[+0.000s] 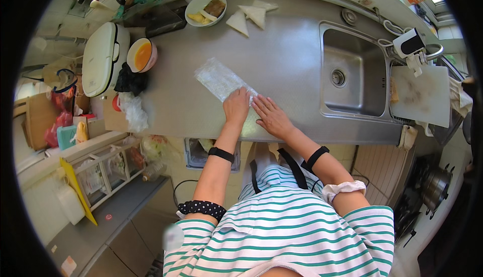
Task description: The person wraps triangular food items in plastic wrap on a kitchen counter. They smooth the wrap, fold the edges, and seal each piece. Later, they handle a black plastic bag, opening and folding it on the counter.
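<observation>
A flattened strip of clear, crinkled plastic film [217, 75] lies diagonally on the stainless steel counter [181, 99]. My left hand [237, 105] has its fingers curled onto the strip's near end and grips it there. Beside it, my right hand [272, 115] lies palm down with fingers extended, its fingertips at the strip's near right corner. The parts of the film beneath my fingers are hidden. Farther back on the counter lie several flat white triangular pieces [237, 22], partly overlapping; their material is hard to tell.
A white bowl [190, 5] of food pieces and a bowl [151, 60] of orange liquid stand at the back left. Nearby are a white lidded appliance [99, 62] and crumpled plastic bags [136, 116]. A sink [353, 99] and a cutting board [422, 92] are right.
</observation>
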Demonstrator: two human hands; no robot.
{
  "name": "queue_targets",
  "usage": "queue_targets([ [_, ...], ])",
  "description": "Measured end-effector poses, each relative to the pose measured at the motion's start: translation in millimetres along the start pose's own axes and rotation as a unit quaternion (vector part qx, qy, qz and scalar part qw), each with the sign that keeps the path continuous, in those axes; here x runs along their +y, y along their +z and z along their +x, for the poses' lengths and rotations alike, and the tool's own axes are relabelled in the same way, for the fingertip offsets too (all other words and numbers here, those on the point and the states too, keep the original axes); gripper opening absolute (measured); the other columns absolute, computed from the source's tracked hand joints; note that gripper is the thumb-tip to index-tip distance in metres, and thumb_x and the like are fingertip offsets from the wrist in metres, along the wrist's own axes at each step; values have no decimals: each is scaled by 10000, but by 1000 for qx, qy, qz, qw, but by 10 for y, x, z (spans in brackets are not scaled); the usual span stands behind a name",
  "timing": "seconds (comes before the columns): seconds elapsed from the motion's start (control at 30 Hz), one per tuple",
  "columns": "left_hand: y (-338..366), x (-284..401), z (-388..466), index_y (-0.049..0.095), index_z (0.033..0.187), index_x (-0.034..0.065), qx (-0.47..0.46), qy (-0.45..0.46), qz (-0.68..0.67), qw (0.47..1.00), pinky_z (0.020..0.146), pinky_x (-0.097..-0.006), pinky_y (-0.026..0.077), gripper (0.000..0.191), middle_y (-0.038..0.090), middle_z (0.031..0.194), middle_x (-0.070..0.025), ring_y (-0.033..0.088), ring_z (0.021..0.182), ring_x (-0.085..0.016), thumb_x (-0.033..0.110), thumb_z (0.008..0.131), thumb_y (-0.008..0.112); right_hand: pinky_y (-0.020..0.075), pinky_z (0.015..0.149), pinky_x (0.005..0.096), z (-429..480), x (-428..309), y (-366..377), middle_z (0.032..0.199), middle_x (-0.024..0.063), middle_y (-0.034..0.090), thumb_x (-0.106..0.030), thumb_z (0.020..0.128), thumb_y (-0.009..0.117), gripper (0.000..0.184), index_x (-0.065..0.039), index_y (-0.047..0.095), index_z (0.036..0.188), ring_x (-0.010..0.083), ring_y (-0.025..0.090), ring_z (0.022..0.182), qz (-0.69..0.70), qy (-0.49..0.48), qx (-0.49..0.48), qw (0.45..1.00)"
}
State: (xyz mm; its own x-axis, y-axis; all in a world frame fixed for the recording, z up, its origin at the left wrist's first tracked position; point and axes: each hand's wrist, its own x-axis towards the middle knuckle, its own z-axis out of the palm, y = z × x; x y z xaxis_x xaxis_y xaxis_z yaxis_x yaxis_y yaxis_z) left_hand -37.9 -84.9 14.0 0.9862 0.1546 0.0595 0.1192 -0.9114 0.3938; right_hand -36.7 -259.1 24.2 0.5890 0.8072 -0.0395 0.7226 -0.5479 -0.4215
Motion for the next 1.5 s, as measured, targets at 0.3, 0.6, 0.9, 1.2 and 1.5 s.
queue_targets([
  [0.3,-365,-536,-224,574,864,56,41,-30,-15,999,684,-421,481,162,608,881,-111,592,835,-315,191,822,653,312,1097,408,85,-15,30,1395,134,423,-231,843,597,490,-31,497,1279,302,371,1314,-65,-9,52,997],
  [0.6,-227,-114,-509,554,1173,38,60,94,-46,993,904,-424,433,449,555,1131,-121,523,1062,-312,102,747,678,474,813,385,444,-13,3,1039,107,552,-34,769,560,157,-27,580,924,295,514,984,-17,54,40,998],
  [0.9,-222,-156,-495,644,972,85,98,74,-95,988,813,-399,445,252,618,981,-43,567,956,-256,66,726,697,470,797,413,336,116,-394,974,126,612,87,731,530,248,-24,622,932,347,545,935,197,5,143,970],
  [1.2,-182,-230,-502,640,952,40,95,-5,-179,979,791,-404,469,142,626,960,-105,570,924,-317,75,815,638,471,763,439,446,224,-135,799,145,603,-92,836,617,140,-35,564,953,362,556,899,254,109,36,960],
  [1.5,-165,-246,-423,619,1041,45,94,-8,-67,993,821,-410,476,244,604,1009,-117,570,935,-318,51,797,621,449,628,450,606,49,40,703,135,581,-118,843,641,209,-57,524,1005,331,569,717,202,204,189,939],
])
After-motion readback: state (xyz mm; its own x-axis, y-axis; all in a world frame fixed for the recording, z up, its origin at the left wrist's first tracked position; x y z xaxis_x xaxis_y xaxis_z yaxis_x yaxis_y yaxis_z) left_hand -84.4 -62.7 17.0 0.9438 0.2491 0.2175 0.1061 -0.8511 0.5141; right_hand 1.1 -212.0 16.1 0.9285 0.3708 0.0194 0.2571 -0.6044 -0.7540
